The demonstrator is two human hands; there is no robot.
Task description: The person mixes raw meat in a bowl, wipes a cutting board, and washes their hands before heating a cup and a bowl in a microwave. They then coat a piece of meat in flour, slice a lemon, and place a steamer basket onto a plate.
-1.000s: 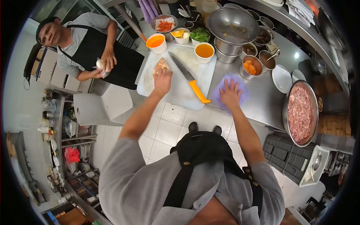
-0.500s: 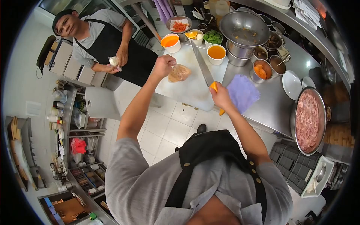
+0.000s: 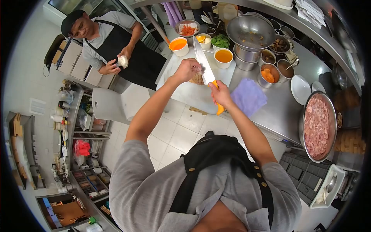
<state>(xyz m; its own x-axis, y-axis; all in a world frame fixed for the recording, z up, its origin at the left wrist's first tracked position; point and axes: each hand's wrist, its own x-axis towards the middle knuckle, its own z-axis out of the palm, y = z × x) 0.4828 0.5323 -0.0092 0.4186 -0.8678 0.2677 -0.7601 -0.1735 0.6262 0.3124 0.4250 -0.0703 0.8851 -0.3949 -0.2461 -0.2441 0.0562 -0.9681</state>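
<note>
My right hand [image 3: 219,92] is wrapped round the orange-yellow handle of a large kitchen knife [image 3: 205,63], its broad blade angled away over the white cutting board [image 3: 183,92]. Closed beside the blade, my left hand [image 3: 188,69] pinches the gathered top of a clear plastic bag [image 3: 198,79] with tan food inside. The blade lies right at the bag's neck in this view, and my hand hides part of the bag. Beyond the board's far side stand a tub of orange sauce [image 3: 178,46] and a tub of amber liquid [image 3: 223,58].
A purple cloth [image 3: 249,96] lies right of the board. Behind it rises a strainer bowl [image 3: 251,31] on stacked pots, near a pot of orange pieces [image 3: 268,74]. A large bowl of raw meat [image 3: 317,125] sits far right. A co-worker [image 3: 123,50] at left holds something whitish.
My left hand has moved right with the bag, toward the knife. The knife has shifted slightly left, its blade now at the bag's neck. The co-worker's head has tilted down.
</note>
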